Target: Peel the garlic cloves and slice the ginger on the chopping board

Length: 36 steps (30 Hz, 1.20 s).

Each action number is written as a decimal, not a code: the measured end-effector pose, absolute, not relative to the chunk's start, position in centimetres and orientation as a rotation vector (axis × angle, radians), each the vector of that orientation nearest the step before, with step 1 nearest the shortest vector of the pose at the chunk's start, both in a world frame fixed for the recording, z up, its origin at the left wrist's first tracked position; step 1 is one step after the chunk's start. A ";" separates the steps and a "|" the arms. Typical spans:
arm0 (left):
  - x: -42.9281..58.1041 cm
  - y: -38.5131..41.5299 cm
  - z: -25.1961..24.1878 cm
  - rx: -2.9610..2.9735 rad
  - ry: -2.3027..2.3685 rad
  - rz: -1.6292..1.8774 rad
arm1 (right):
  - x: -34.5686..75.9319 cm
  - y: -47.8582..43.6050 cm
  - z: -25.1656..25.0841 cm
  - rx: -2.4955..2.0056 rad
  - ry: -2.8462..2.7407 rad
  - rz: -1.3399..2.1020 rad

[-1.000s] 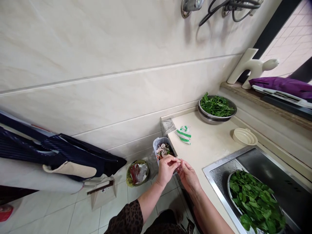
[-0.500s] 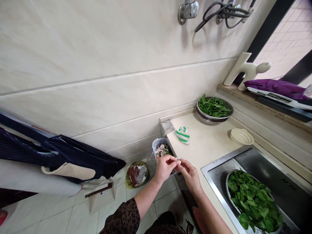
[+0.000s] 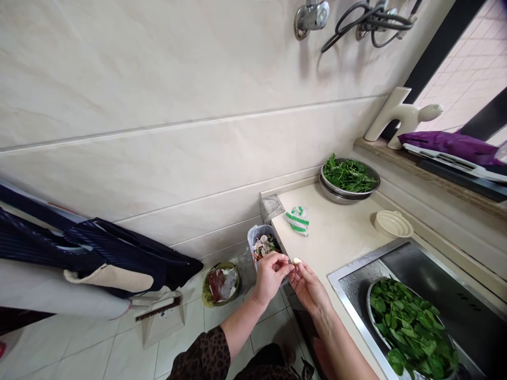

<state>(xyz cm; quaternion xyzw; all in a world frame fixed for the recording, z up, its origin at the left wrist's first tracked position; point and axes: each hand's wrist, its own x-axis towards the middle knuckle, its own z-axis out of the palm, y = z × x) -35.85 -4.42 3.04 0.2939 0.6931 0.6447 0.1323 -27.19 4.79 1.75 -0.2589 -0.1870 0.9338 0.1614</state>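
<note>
Between the fingertips of my right hand [image 3: 311, 289] is a small, pale garlic clove [image 3: 297, 260]. My left hand [image 3: 269, 277] is close beside it, thumb and fingers pinched together and almost touching the right fingers. Whatever that pinch holds is too small to make out. Just beyond both hands hangs a waste bin [image 3: 252, 235] at the counter's end, with food scraps [image 3: 264, 245] in it.
A striped cloth [image 3: 297, 220] lies on the counter [image 3: 328, 237]. Stacked metal bowls [image 3: 338, 198] of greens stand behind, near a cream collapsible bowl [image 3: 393, 224]. More leafy greens [image 3: 412, 327] fill a bowl in the sink [image 3: 433, 264]. A second bin [image 3: 209, 303] stands on the floor.
My right hand has turned palm-up and its fingers have opened out a little, bringing the garlic clove into clearer view. The left hand remains pinched close by.
</note>
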 end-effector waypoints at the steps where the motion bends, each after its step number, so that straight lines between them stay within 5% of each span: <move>1: -35.8 -4.3 3.2 0.873 2.016 1.860 | -27.3 4.7 1.7 -0.745 -0.542 2.671; 16: -36.0 -2.7 2.6 0.797 1.994 1.801 | -26.8 5.0 1.3 -0.772 -0.799 2.534; 36: -37.7 -2.9 0.1 0.860 2.095 1.775 | -26.1 7.3 3.0 -0.534 -0.604 2.773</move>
